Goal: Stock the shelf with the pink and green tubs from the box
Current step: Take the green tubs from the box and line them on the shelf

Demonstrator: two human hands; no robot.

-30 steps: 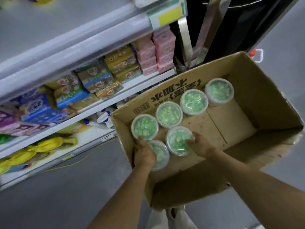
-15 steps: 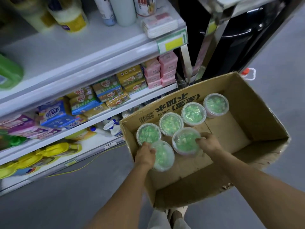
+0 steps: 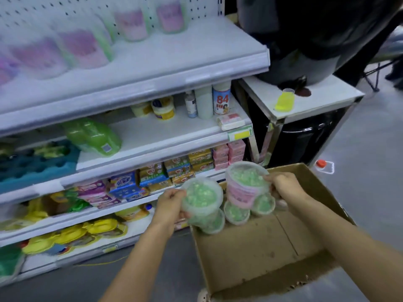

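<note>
Left hand (image 3: 171, 204) and right hand (image 3: 283, 186) each clamped round a translucent round tub.

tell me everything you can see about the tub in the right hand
The tub in the right hand is a round, translucent plastic container with a clear lid, green pieces showing through the top and a pink band around its side. It is lifted above the cardboard box, tilted a little so the lid faces the camera. The right hand grips its right rim with curled fingers. Other tubs sit in the box just below it; whether it touches them cannot be told.
</note>
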